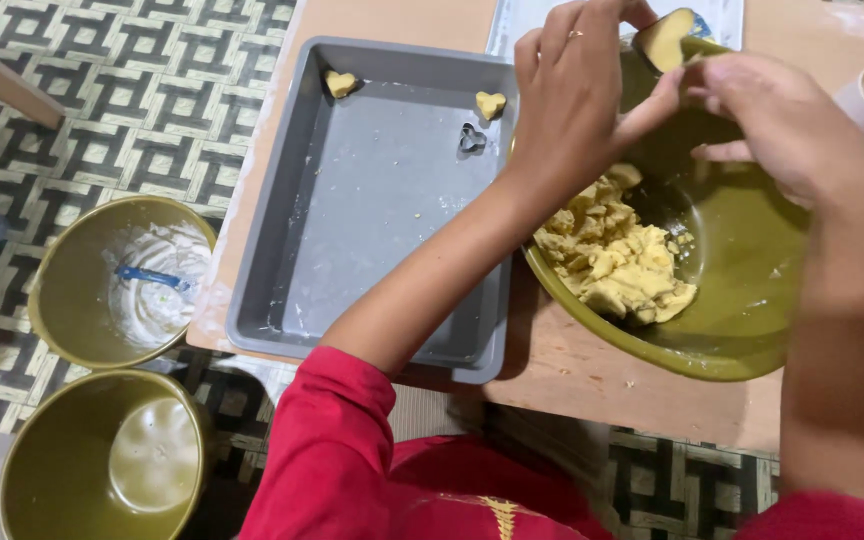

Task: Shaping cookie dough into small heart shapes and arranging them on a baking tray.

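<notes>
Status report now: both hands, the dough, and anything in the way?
Left hand and right hand pinch a flat yellow dough piece above the olive-green bowl. Crumbly dough inside. Nothing blocks the grey baking tray.

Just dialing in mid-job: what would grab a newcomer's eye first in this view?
Both hands, left hand and right hand, meet over the olive-green bowl at right, pinching a flat piece of yellow dough above the crumbly dough heap. Left of it lies a grey baking tray with two heart-shaped dough pieces and a small heart cutter near its far edge.
</notes>
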